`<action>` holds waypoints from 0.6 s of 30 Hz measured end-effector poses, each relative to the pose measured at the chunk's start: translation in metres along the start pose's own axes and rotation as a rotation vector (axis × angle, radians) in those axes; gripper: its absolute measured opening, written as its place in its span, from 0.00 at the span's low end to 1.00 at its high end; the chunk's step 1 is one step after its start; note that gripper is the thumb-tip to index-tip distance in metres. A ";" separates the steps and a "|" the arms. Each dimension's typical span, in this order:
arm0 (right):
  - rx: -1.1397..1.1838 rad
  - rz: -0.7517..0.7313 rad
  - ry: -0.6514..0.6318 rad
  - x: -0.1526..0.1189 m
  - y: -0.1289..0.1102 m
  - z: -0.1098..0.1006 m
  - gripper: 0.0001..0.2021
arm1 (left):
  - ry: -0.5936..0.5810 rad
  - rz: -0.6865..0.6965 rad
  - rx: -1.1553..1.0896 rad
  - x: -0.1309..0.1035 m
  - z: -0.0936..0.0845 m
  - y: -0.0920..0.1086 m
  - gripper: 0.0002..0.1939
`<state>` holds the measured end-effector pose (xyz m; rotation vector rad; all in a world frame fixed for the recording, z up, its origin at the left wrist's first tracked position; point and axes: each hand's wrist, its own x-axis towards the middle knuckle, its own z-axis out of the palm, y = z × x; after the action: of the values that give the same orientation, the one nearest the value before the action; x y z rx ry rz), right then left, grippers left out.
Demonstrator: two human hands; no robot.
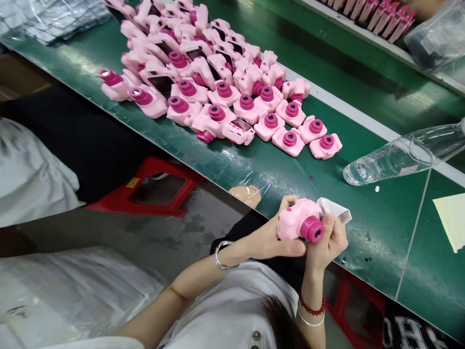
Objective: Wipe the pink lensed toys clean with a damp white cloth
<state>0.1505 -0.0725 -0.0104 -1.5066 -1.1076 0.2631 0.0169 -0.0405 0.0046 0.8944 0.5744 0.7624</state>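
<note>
My left hand, with a silver bracelet at its wrist, is wrapped round a pink toy camera and holds it just over the table's near edge. The camera's magenta lens points down to the right. On the other side, my right hand pinches a white cloth against the camera's side. Part of the cloth is hidden behind the fingers. Farther back on the green table lies a large heap of similar pink toy cameras, some with their dark screens showing.
A clear plastic bottle is right of the heap. A pale yellow paper lies at the right edge. Pink pieces stand in a row across the table. Below are a red stool and another person's white clothing.
</note>
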 end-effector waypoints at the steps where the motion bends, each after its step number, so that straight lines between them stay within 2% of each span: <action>1: -0.019 -0.092 -0.042 0.004 -0.001 -0.002 0.18 | -0.026 -0.019 -0.086 0.002 0.000 -0.001 0.44; 3: -0.031 -0.220 -0.111 0.012 -0.002 -0.005 0.16 | -0.027 -0.076 -0.226 0.005 0.002 -0.001 0.44; 5: -0.033 -0.291 -0.143 0.019 -0.004 -0.006 0.18 | 0.048 -0.098 -0.310 0.009 0.006 0.003 0.37; 7: -0.051 -0.342 -0.158 0.021 -0.008 -0.007 0.19 | 0.159 -0.041 -0.390 0.014 0.011 0.009 0.28; 9: -0.061 -0.369 -0.191 0.016 -0.012 -0.009 0.17 | 0.224 0.027 -0.475 0.017 0.013 0.014 0.26; 11: 0.075 -0.244 -0.219 0.008 -0.017 -0.014 0.17 | 0.189 0.055 -0.536 0.021 0.012 0.018 0.27; 15: 0.443 0.212 -0.253 0.008 -0.024 -0.025 0.22 | 0.030 0.050 -0.564 0.023 0.007 0.022 0.33; 18: 0.651 0.368 -0.286 0.020 -0.027 -0.032 0.24 | 0.027 0.092 -0.516 0.023 0.010 0.021 0.37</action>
<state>0.1704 -0.0816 0.0302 -1.0841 -0.8320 1.0177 0.0304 -0.0186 0.0244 0.4350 0.3344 0.9516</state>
